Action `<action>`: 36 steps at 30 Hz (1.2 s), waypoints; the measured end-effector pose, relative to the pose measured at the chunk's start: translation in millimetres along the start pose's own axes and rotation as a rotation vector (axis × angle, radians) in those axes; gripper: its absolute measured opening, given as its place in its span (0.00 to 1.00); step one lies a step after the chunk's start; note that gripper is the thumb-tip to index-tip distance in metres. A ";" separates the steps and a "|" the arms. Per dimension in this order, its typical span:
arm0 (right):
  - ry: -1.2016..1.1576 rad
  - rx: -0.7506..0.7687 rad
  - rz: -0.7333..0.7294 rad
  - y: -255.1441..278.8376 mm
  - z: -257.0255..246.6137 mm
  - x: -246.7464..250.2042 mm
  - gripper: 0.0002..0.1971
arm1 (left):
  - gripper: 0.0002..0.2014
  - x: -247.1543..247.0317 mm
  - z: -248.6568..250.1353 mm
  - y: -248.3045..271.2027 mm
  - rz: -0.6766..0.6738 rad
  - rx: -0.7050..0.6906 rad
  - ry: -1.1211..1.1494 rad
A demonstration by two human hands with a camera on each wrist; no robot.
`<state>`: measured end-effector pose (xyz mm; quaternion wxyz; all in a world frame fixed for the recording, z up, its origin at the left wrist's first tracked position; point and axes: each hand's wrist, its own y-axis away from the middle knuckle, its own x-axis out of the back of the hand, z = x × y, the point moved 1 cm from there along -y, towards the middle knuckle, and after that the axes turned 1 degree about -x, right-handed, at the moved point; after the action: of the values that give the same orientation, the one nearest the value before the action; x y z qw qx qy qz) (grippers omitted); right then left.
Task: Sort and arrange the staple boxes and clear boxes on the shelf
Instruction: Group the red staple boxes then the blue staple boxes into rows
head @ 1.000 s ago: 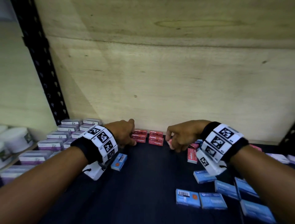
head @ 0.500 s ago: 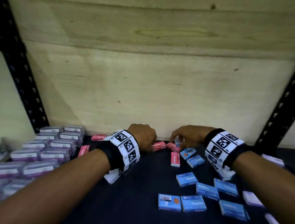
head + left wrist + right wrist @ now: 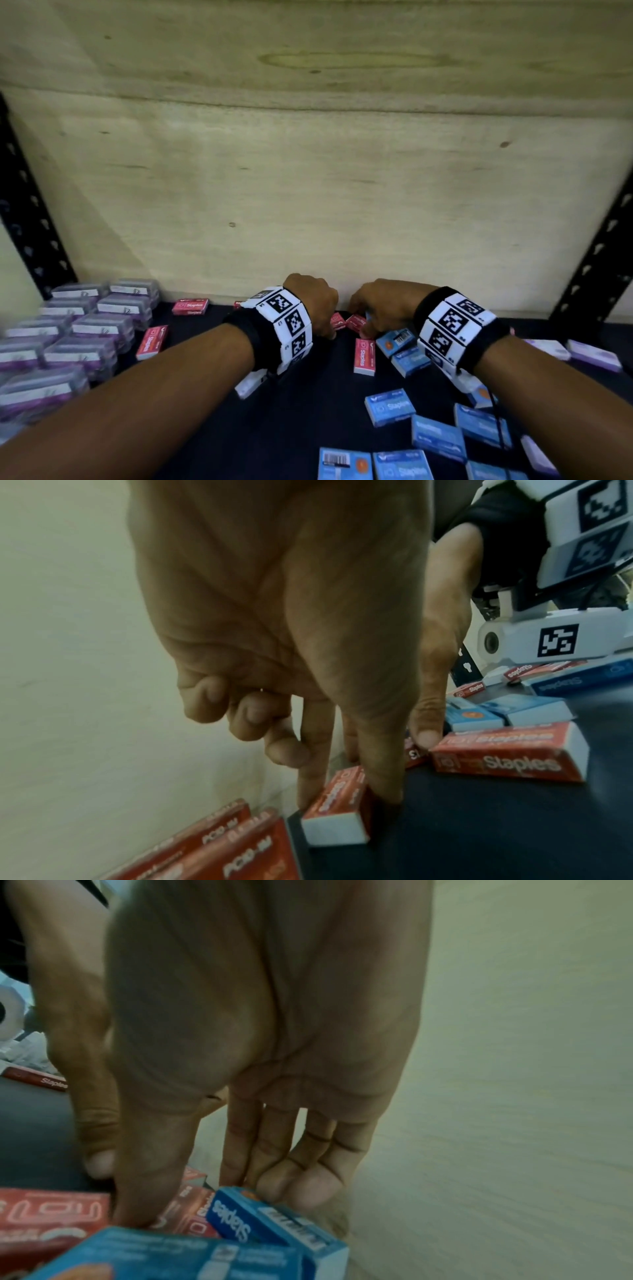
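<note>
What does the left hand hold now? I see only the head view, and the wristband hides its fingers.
Observer: In the left wrist view the left hand pinches one red staple box between thumb and forefinger. The box is low over the dark shelf.
Operator: And the right hand, is it holding something?
Observer: In the right wrist view the right hand has its fingertips at the far end of a blue staple box. Whether it grips the box I cannot tell.
</note>
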<state>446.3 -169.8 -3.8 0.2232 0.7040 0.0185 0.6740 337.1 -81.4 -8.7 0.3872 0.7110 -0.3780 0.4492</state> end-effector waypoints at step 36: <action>-0.151 0.020 0.178 28.1 -16.2 17.1 0.08 | 0.11 -15.4 -68.2 76.2 0.006 -0.066 0.730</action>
<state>424.6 -184.9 21.7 0.1560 0.7537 -0.0543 0.6361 241.3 -49.3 13.2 0.5181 0.4899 -0.2313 0.6619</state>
